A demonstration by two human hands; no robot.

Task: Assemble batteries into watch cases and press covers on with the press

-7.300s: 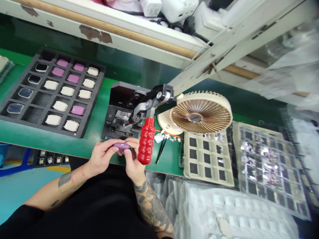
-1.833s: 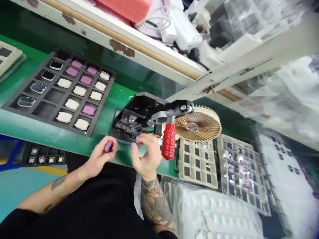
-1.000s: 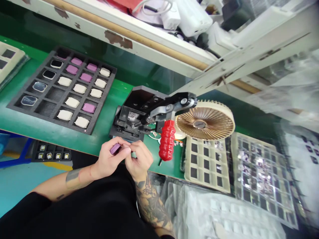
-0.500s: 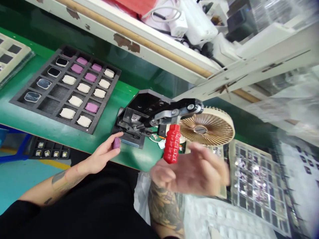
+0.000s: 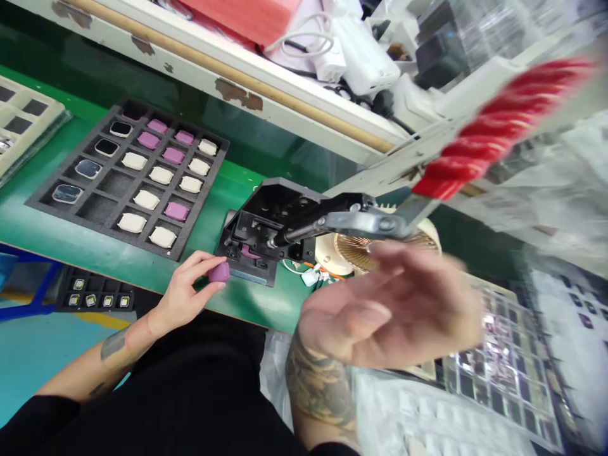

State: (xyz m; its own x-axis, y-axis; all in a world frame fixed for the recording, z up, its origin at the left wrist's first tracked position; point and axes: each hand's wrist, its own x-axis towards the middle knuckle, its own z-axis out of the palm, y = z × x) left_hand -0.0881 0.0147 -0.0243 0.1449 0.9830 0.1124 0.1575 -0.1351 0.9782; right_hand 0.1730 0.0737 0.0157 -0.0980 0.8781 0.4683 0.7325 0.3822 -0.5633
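Between the fingertips of my left hand [image 5: 192,285] is a small purple piece [image 5: 219,272], held just left of the black press [image 5: 285,221]. Another purple part [image 5: 249,252] shows inside the press, low down. The press's red handle [image 5: 503,130] points up and to the right, blurred at its end. Below the handle and apart from it, my right hand [image 5: 394,310] is spread and smeared by motion, with nothing in it. The dark foam tray [image 5: 102,223] left of the press holds white, purple and black-faced watch-shaped pieces in its compartments.
A round fan [image 5: 365,250] stands behind the press. Compartment trays [image 5: 503,373] lie at the right, and a cream tray [image 5: 35,142] at the far left. Above, a shelf edge [image 5: 285,111] crosses the view, with chargers and cables on it. A small black tray [image 5: 95,278] sits lower left.
The red handle has swung from hanging down to pointing up and right, and the press has opened, showing the purple part. My right hand has moved right. My left hand has shifted slightly left.
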